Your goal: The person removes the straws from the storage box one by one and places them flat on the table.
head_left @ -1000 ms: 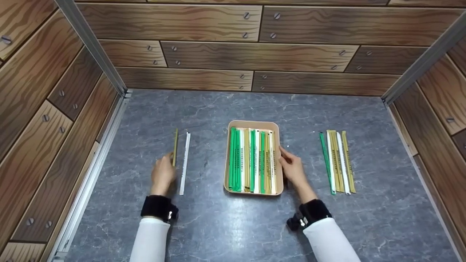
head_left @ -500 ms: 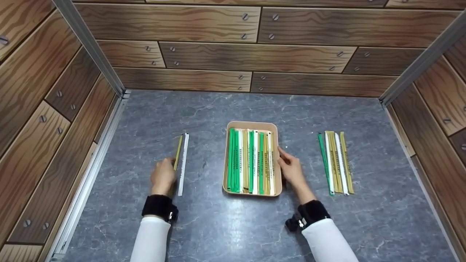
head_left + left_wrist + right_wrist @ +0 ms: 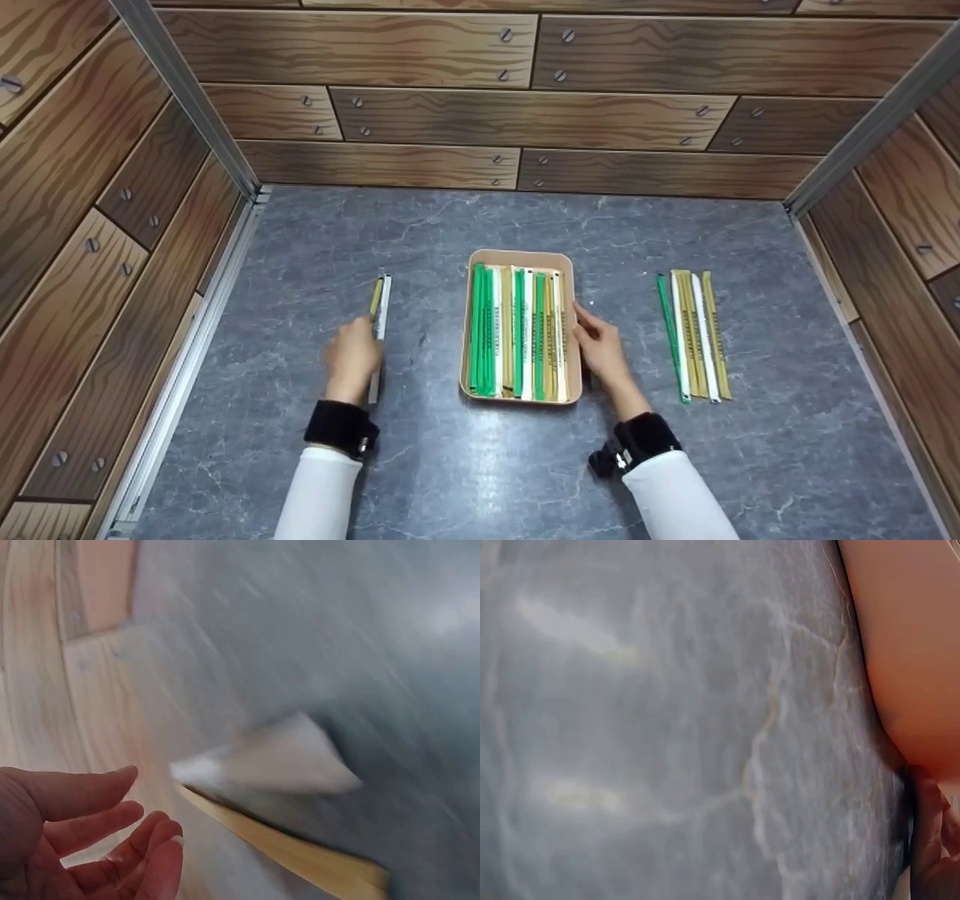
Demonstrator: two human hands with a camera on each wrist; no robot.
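Note:
A narrow gold stick packet (image 3: 375, 296) and a white stick packet (image 3: 382, 307) lie side by side on the left, partly under my left hand (image 3: 352, 358). In the left wrist view, that hand's thumb and loosely bent fingers (image 3: 90, 799) stand apart with nothing between them, beside the blurred white and gold packets. My right hand (image 3: 604, 354) holds the right side of a tan tray (image 3: 519, 257) with thumb and forefinger at its rim. The tray contains a row of green, white and gold stick packets (image 3: 517, 334). In the right wrist view, fingers meet the tray wall (image 3: 900, 637).
Several more packets (image 3: 694, 334) in green, white and gold lie on the grey marbled tabletop (image 3: 480, 217), to the right of the right hand. Wood-patterned panels (image 3: 435, 116) enclose the back and both sides.
The left hand has moved right with the gold packet, which now lies against the white one, and has let it go. The right hand stays at the tray.

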